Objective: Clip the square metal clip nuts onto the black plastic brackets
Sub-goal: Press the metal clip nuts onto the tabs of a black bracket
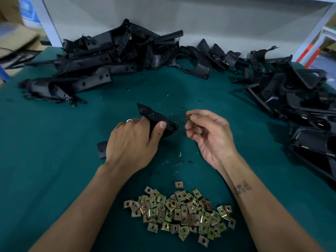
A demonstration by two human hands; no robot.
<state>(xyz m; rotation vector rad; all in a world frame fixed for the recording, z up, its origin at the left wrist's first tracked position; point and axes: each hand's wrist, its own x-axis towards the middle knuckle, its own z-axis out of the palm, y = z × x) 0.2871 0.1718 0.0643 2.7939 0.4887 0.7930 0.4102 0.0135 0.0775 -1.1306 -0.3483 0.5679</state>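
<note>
A green felt-like cloth covers the bench (54,179), flecked with small shavings near the middle. The left hand (131,142) grips a black plastic bracket (154,115), a long matte piece with round holes along its flat face and a pointed far end; the fingers curl round its near side and the thumb presses on top beside a hole at its right end. A thin ring (129,120) sits on one finger. Another dark flat end (101,150) shows by the left wrist; whether it belongs to the held piece I cannot tell. The right hand (209,135) is just right of the bracket, not touching it, palm turned up, with thumb and forefinger pinching a small brassy clip nut (187,117) while the other fingers fold loosely into the palm. Near the body lies a heap of nuts (180,211), thin square plates with a yellowish, slightly iridescent sheen and a centre hole each. A pile of brackets (94,64) stands at the far left against a pale wall, and a second pile (300,99) spreads along the right side, a few showing small metal clips
</note>
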